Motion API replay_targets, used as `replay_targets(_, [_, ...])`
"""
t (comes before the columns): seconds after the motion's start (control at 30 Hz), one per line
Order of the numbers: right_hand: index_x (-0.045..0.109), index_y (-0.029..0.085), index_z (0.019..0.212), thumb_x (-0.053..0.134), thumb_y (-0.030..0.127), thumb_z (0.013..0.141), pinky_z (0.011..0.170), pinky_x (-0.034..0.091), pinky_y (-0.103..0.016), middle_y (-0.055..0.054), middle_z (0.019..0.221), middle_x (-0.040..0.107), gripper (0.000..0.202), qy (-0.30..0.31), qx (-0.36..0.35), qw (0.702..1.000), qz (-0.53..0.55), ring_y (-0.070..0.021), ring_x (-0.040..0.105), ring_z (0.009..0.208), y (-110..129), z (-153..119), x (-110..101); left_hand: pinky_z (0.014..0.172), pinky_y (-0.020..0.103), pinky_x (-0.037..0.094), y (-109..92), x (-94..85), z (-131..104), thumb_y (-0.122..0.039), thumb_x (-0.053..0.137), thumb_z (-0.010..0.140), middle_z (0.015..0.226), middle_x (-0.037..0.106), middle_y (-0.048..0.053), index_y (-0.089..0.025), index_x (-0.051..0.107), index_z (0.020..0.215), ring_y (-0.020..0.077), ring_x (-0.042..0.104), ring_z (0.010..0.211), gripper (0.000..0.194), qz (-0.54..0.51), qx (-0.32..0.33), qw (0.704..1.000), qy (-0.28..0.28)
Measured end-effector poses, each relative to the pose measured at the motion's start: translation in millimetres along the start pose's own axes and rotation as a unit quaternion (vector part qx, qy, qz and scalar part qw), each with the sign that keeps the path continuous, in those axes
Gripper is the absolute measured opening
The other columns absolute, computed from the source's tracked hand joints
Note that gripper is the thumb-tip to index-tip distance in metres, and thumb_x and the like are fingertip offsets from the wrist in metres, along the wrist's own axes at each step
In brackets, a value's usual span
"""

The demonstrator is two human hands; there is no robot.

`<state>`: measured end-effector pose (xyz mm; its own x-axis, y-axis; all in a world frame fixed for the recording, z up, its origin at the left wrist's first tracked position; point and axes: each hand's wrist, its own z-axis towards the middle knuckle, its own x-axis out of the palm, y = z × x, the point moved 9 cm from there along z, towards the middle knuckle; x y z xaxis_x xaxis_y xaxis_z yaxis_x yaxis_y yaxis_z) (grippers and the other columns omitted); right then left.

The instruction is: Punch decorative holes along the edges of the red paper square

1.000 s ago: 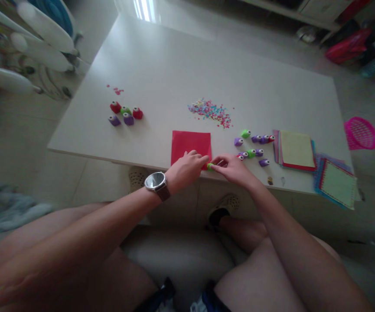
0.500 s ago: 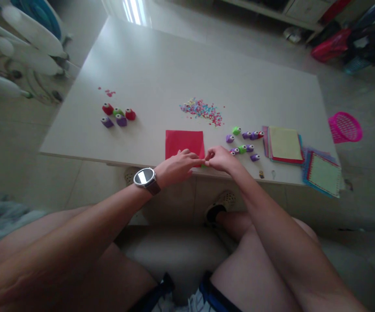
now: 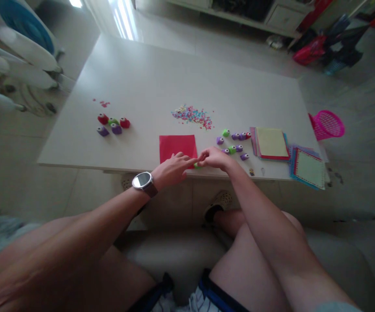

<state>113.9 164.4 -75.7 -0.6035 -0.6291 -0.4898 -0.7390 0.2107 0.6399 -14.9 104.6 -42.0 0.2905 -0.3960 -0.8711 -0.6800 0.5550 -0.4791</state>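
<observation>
At the left of the frame, small red, green and purple gadgets (image 3: 116,128) are standing on a pale table (image 3: 148,82). Near the center, the left hand (image 3: 173,168), wearing a watch (image 3: 142,180) at the wrist, is spreading its fingers over the lower part of a red sheet (image 3: 177,146). Colorful confetti (image 3: 194,116) is lying above. A green gadget (image 3: 197,165) is sitting at the sheet's lower right corner, where the right hand (image 3: 213,158) is bending its fingers narrowly; whether they are gripping it is unclear. Farther right, more gadgets (image 3: 232,150) and paper stacks (image 3: 272,143) are resting.
</observation>
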Motion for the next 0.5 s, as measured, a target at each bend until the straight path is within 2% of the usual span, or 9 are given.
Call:
replay_targets(0.07, [0.078,0.014,0.087,0.084,0.011,0.077,0.066,0.051,-0.023,-0.005,0.081,0.078,0.012,0.002,-0.003,1.0,0.013,-0.0151,0.067,0.074,-3,-2,-8,0.109,0.045,0.051,0,-0.9,0,-0.008,0.057,0.094,0.137,0.069,0.013,-0.021,0.054,0.15,0.028,0.058,0.131,0.058,0.003,-0.014,1.0,-0.005])
replay_targets(0.2, [0.079,0.013,0.095,0.083,0.013,0.082,0.075,0.057,-0.028,-0.011,0.094,0.081,0.015,-0.049,0.004,0.999,-0.021,-0.0196,0.073,0.083,-7,-4,-27,0.107,0.045,0.053,0,-2.9,1,-0.008,0.057,0.093,0.133,0.071,0.014,-0.018,0.055,0.145,0.0293,0.059,0.13,0.053,0.007,-0.031,0.999,0.003])
replay_targets(0.33, [0.08,0.015,0.108,0.086,0.014,0.077,0.08,0.057,-0.03,-0.011,0.101,0.08,0.032,-0.058,-0.046,0.991,-0.109,-0.0212,0.072,0.088,4,-7,-23,0.108,0.045,0.053,0,-2.6,2,-0.008,0.057,0.094,0.134,0.07,0.013,-0.017,0.055,0.146,0.0299,0.058,0.13,0.053,-0.001,-0.033,0.999,0.008])
replay_targets(0.43, [0.082,0.017,0.104,0.079,0.006,0.077,0.087,0.055,-0.031,-0.01,0.106,0.078,0.029,-0.086,-0.111,0.97,-0.2,-0.0215,0.07,0.093,15,-13,-20,0.11,0.047,0.053,1,-1.1,3,-0.007,0.058,0.093,0.132,0.07,0.013,-0.016,0.055,0.145,0.03,0.058,0.129,0.053,-0.008,-0.037,0.999,0.01])
replay_targets(0.5, [0.082,0.017,0.104,0.072,0.004,0.08,0.089,0.054,-0.033,-0.011,0.106,0.078,0.028,-0.11,-0.128,0.958,-0.234,-0.0221,0.068,0.093,15,-18,-23,0.11,0.049,0.053,0,-0.6,3,-0.007,0.058,0.092,0.13,0.07,0.014,-0.016,0.057,0.143,0.0305,0.057,0.129,0.052,-0.003,-0.04,0.999,0.014])
